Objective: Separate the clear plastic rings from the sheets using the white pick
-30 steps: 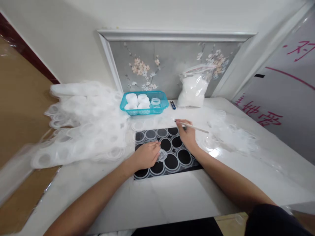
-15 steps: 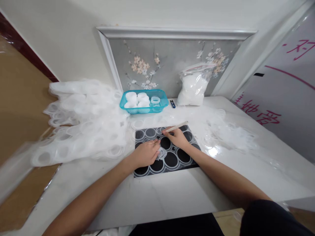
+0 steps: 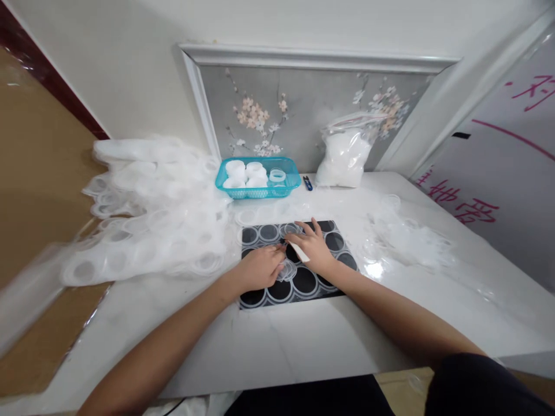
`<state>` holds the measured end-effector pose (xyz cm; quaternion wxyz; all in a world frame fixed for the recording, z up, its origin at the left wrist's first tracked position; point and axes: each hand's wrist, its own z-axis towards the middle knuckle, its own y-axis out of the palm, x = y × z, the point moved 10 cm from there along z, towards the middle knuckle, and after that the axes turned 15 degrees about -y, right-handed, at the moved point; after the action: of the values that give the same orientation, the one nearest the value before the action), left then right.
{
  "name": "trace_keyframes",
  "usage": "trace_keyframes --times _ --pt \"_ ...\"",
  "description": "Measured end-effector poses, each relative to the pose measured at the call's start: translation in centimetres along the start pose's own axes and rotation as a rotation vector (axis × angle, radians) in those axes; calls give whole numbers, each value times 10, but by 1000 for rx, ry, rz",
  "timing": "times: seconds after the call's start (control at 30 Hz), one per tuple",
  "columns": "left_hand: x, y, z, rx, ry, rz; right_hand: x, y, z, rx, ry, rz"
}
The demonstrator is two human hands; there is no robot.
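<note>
My left hand (image 3: 261, 268) rests on a black sheet (image 3: 277, 290) printed with pale circles, its fingers curled together. A small bunch of transparent plastic rings (image 3: 288, 270) sticks out beside its thumb, seemingly held there. A flat cream stick (image 3: 300, 253) lies under the palm side of my right hand (image 3: 317, 248), held by it while some fingers reach out over the sheet. Near those fingertips, another transparent ring (image 3: 291, 230) lies at the sheet's far part. The fingertips of both hands are close together, and what is between them is too small to make out.
Behind the sheet stands a turquoise basket (image 3: 260, 192) with white rolls and rings. Right of it are blue thread snips (image 3: 307, 183) and a zip bag (image 3: 344, 156) of white material. Strips of white rings (image 3: 160, 225) heap up at left; transparent ring pieces (image 3: 411, 237) spread at right.
The stick has swung from pointing up and away to lying low under my right palm, and the right fingers have stretched out. My left hand stays nearly in place. The view shifted slightly.
</note>
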<state>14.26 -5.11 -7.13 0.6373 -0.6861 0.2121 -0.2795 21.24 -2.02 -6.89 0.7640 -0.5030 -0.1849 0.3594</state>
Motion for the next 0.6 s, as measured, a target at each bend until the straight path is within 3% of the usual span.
trace_keyframes --times 0.07,0.13,0.23,0.27,0.3,0.37,0.47,0.53,0.6 --pt "2 1 -1 -23 13 17 8 -2 8 -59 -27 -59" --pt "4 4 -3 -64 25 45 46 -18 18 -29 91 -111" --pt "3 9 -5 -98 25 69 130 -71 9 255 596 -242" --pt "3 10 -5 -96 24 73 144 -82 4 350 708 -239" --pt "3 10 -5 -87 19 75 147 -83 6 383 711 -210" --pt "4 10 -6 -53 15 81 124 -65 26 346 518 -86" --pt "10 7 -8 7 4 92 52 -14 45 239 189 196" --pt "11 4 -10 46 -44 97 19 13 44 215 131 416" --pt "7 0 -11 69 -127 101 9 30 39 218 196 601"
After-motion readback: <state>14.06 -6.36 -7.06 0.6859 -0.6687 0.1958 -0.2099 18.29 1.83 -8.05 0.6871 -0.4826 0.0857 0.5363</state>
